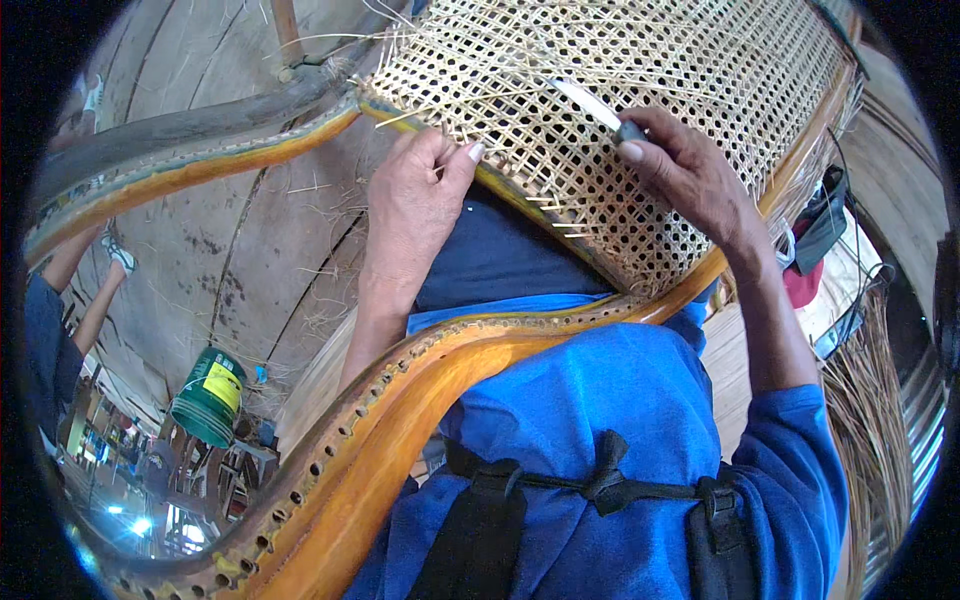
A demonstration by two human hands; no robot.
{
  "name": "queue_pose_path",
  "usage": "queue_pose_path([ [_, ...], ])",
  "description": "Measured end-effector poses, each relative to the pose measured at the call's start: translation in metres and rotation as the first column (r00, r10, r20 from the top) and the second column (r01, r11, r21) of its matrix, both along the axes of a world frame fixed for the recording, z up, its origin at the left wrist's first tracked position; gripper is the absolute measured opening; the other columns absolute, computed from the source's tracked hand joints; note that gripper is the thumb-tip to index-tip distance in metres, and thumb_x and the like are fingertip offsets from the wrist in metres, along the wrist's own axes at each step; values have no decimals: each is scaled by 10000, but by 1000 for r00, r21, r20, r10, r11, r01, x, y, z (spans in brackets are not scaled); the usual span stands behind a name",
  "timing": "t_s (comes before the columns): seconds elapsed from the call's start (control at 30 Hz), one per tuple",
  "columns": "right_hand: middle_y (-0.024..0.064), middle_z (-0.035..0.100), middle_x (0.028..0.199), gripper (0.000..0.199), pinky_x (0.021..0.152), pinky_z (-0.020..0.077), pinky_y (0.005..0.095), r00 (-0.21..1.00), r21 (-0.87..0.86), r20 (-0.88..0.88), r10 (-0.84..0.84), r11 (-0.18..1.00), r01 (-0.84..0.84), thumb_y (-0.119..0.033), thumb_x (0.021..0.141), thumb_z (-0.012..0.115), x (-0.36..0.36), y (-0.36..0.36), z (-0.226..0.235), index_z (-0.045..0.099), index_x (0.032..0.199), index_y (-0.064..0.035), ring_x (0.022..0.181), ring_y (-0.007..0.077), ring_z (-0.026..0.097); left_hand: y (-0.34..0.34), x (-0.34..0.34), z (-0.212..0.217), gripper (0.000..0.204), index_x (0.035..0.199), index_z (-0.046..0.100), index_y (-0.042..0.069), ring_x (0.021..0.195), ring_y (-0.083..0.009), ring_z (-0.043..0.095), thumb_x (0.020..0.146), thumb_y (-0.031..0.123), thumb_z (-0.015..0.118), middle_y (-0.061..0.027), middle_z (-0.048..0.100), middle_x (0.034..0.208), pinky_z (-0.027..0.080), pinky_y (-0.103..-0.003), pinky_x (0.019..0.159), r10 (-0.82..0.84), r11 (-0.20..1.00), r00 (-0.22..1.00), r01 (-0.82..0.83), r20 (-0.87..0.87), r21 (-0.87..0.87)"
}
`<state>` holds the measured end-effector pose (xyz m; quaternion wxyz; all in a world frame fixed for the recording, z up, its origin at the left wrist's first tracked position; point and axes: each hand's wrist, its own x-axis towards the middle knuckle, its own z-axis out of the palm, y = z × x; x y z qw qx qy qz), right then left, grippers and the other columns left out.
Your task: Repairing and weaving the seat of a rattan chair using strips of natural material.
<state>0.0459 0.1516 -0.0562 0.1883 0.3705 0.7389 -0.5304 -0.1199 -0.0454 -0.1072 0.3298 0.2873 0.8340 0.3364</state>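
The right hand [690, 175] grips a knife [598, 108], its blade lying on the cane weave [640, 90] beyond the fingertips. The left hand [415, 200] presses flat, holding nothing, at the weave's edge. The panel looks mostly woven; loose strands [560, 215] between the hands remain unfinished.

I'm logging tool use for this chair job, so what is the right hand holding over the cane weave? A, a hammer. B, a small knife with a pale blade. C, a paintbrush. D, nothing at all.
B: the right hand grips a small knife, its pale blade lying flat across the cane weave.
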Motion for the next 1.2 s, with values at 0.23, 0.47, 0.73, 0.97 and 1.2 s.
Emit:
queue_pose_path([
  [0.23, 168, 642, 857, 427, 712, 484, 371, 955, 43, 29, 297, 954, -298, -393, 873, 560, -8, -4, 10, 602, 1095, -31, 784, 275, 634, -1, -7, -5, 274, 688, 521, -7, 607, -299, 526, 826, 203, 630, -159, 517, 667, 429, -396, 595, -42, 998, 997, 45, -67, 43],
  [0.47, 96, 572, 651, 283, 590, 447, 353, 810, 73, 97, 578, 808, -585, -278, 883, 556, -50, 22, 19, 610, 1004, -28, 596, 182, 556, 0, -12, -5, 274, 691, 518, -13, 606, -299, 525, 833, 200, 617, -165, 531, 681, 419, -394, 586, -59, 998, 998, 59, -17, 24],
  [0.73, 183, 544, 635, 193, 567, 443, 398, 689, 170, 97, 718, 670, -722, -211, 830, 566, -60, 18, 22, 588, 837, -20, 579, 319, 555, -2, -15, -11, 285, 688, 530, -8, 549, -140, 471, 852, 211, 611, -68, 497, 601, 394, -316, 531, 93, 995, 975, -86, 201, -45],
  [0.97, 81, 586, 719, 373, 552, 438, 350, 941, 254, -127, 314, 927, -275, -344, 877, 574, -2, 29, 30, 607, 1077, -31, 619, 200, 565, -31, -16, 5, 282, 779, 578, 28, 651, -71, 494, 917, 273, 549, -10, 561, 681, 402, -234, 604, 263, 965, 926, -258, 271, -54],
  [1.2, 22, 561, 896, 413, 704, 452, 266, 906, -231, -145, -398, 904, 360, -305, 825, 666, 42, -31, 24, 540, 1118, -43, 806, 119, 525, -106, 19, -30, 311, 1125, 552, -4, 764, -138, 583, 917, 227, 562, -62, 615, 830, 454, -257, 721, 147, 988, 978, -137, -148, 76],
])
